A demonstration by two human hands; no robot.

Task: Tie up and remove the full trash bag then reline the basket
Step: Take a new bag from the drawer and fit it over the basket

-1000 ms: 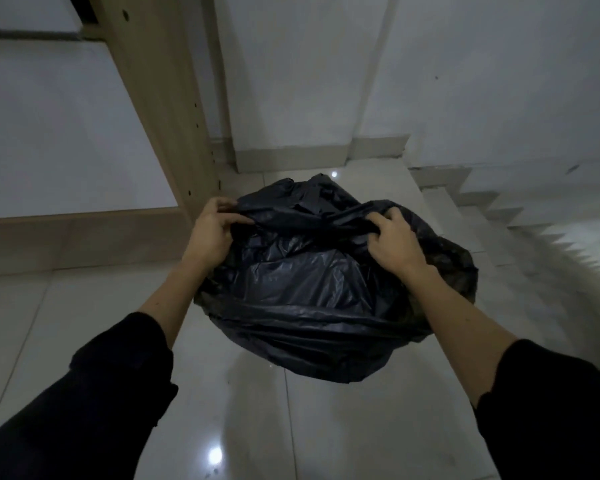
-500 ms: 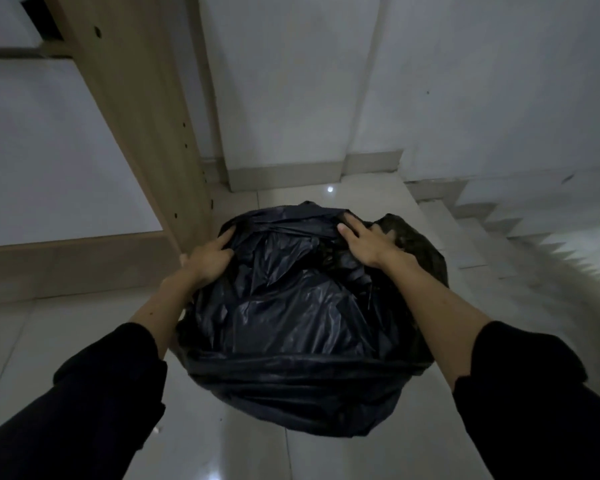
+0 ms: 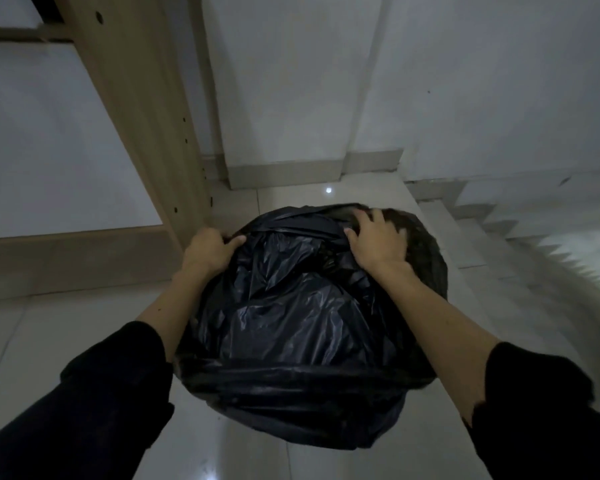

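A black trash bag (image 3: 291,323) is spread wide and fills the middle of the view over the glossy tiled floor. Whatever is under or inside it stays hidden by the plastic. My left hand (image 3: 208,251) grips the bag's far-left edge, fingers curled round the plastic. My right hand (image 3: 378,240) lies on the far-right edge with its fingers spread, pressing the plastic down. A rolled band of bag runs across the near side.
A light wooden upright (image 3: 132,116) of a furniture frame stands just left of the bag. White walls with a skirting close the back. Steps (image 3: 499,237) drop away on the right. Tiled floor (image 3: 66,334) lies to the left and near side.
Both hands moved forward and down with the bag's edge. The right hand went from gripping bunched plastic to lying spread on the far edge. The bag opened out wider.
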